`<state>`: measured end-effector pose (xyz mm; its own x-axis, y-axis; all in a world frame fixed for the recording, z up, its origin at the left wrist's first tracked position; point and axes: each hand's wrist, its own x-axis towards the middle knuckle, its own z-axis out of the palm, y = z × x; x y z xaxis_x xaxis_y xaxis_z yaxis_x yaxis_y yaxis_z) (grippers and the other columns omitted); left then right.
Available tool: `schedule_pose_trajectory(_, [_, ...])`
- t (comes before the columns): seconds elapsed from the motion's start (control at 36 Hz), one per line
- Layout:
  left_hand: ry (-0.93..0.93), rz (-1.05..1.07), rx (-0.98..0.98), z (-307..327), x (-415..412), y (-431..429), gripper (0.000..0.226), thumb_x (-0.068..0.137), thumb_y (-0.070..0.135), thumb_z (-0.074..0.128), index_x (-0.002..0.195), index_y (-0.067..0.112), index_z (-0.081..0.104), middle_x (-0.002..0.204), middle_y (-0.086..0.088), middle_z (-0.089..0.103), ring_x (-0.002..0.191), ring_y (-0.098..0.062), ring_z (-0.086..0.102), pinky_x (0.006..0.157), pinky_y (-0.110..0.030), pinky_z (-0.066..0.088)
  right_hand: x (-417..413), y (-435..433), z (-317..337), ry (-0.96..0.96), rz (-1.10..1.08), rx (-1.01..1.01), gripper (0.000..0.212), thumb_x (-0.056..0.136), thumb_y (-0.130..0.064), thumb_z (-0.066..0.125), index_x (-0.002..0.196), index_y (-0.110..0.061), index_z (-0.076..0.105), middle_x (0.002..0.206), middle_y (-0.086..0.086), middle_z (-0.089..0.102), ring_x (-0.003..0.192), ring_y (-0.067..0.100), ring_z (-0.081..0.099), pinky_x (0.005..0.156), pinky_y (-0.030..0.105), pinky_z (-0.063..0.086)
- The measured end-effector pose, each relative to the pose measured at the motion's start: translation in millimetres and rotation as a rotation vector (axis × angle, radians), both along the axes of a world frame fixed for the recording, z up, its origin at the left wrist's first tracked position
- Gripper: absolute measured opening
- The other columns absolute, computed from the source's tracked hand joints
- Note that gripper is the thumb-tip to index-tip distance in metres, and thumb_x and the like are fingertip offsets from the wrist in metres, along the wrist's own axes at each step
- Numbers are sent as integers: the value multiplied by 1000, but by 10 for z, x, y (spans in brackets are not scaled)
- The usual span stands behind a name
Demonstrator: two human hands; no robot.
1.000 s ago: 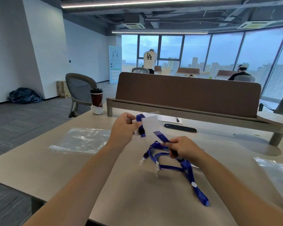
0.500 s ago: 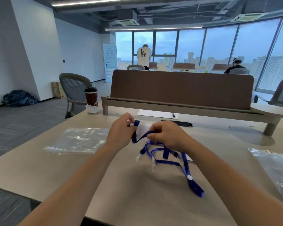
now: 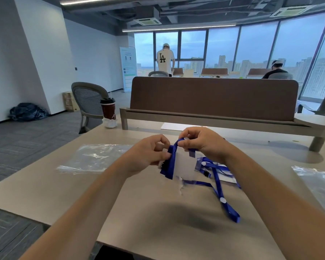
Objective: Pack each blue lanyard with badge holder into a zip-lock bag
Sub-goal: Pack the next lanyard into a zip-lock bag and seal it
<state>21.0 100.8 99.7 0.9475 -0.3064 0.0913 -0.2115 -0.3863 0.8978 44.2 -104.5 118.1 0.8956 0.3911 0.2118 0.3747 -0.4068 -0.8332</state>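
L hand (image 3: 148,154) pinches the clear plastic badge holder (image 3: 184,166) w/ curled fingers. R hand (image 3: 201,141) pinches the blue fabric lanyard (image 3: 218,186) at its top loop; the rest trails on the tan table (image 3: 64,184). A clear zip-lock bag (image 3: 94,158) lies flat, left.

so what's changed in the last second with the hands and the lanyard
The right hand moved up and left from the loose strap to meet the left hand, and now pinches the blue lanyard above the badge holder. The left hand kept its grip on the holder. The strap's tail still lies on the table, and the zip-lock bag on the left has not moved.
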Motion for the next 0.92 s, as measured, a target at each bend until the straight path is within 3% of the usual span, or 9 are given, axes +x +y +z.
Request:
schedule_pose_trajectory(0.14, [35, 47, -362, -82, -16, -54, 12, 98, 2, 53, 102, 14, 55, 102, -7, 69, 88, -20, 67, 78, -35, 59, -18, -18, -173, 177, -2, 188, 18, 91, -12, 66, 105, -22, 73, 109, 1, 68, 108, 25, 61, 82, 37, 58])
schedule_pose_trajectory(0.22, [36, 147, -580, -109, 4, -87, 10, 99, 2, 52, 102, 11, 54, 98, -8, 72, 85, -23, 70, 81, -40, 60, -30, 34, -297, 274, -30, 294, 21, 89, -4, 65, 102, -20, 72, 104, 8, 70, 103, 31, 65, 86, 40, 59])
schedule_pose_trajectory(0.28, [9, 225, -622, -115, 33, -85, 9, 100, 3, 51, 102, 11, 53, 99, -8, 73, 85, -22, 72, 81, -41, 61, -30, 66, -365, 257, -96, 249, 11, 93, -8, 62, 95, -14, 72, 94, 11, 70, 90, 30, 64, 82, 34, 58])
schedule_pose_trajectory(0.36, [-48, 304, -567, -123, 60, -91, 7, 101, 5, 51, 101, 13, 51, 104, -10, 72, 88, -23, 72, 81, -42, 61, -56, 118, -440, 220, -130, 169, 12, 96, -15, 60, 96, -13, 71, 88, 6, 68, 81, 19, 61, 67, 20, 51])
schedule_pose_trajectory(0.44, [-93, 411, -495, -151, 97, -117, 10, 100, 8, 53, 97, 17, 52, 102, -6, 71, 92, -23, 72, 81, -42, 62, -58, 178, -505, 189, -121, 108, 24, 95, -19, 63, 117, -14, 68, 90, 6, 70, 77, 17, 62, 69, 24, 55])
schedule_pose_trajectory(0.56, [-169, 588, -449, -173, 174, -105, 13, 97, 11, 59, 94, 23, 55, 95, 5, 69, 95, -26, 69, 84, -48, 60, -57, 261, -540, 138, -141, 13, 28, 93, -24, 65, 119, -17, 69, 95, 0, 72, 86, 19, 67, 71, 20, 54])
schedule_pose_trajectory(0.72, [-215, 651, -389, -210, 197, -106, 11, 96, 12, 61, 100, 20, 56, 103, 2, 66, 95, -15, 64, 72, -24, 55, -60, 295, -535, 27, -204, -70, 24, 91, -24, 68, 114, -17, 66, 87, -2, 70, 78, 14, 68, 66, 17, 54])
schedule_pose_trajectory(0.83, [-275, 681, -329, -213, 177, -118, 11, 97, 10, 59, 103, 18, 54, 93, 7, 61, 81, -9, 60, 57, -11, 47, -64, 316, -459, 12, -241, -88, 21, 87, -27, 72, 96, -18, 55, 69, 0, 69, 54, 7, 62, 52, 17, 49])
schedule_pose_trajectory(0.92, [-320, 662, -266, -225, 162, -127, 11, 97, 8, 59, 101, 16, 53, 89, 9, 57, 78, -7, 58, 50, -6, 46, -92, 307, -387, -51, -245, -143, 18, 87, -27, 72, 89, -17, 57, 70, -2, 67, 54, 5, 61, 54, 16, 46])
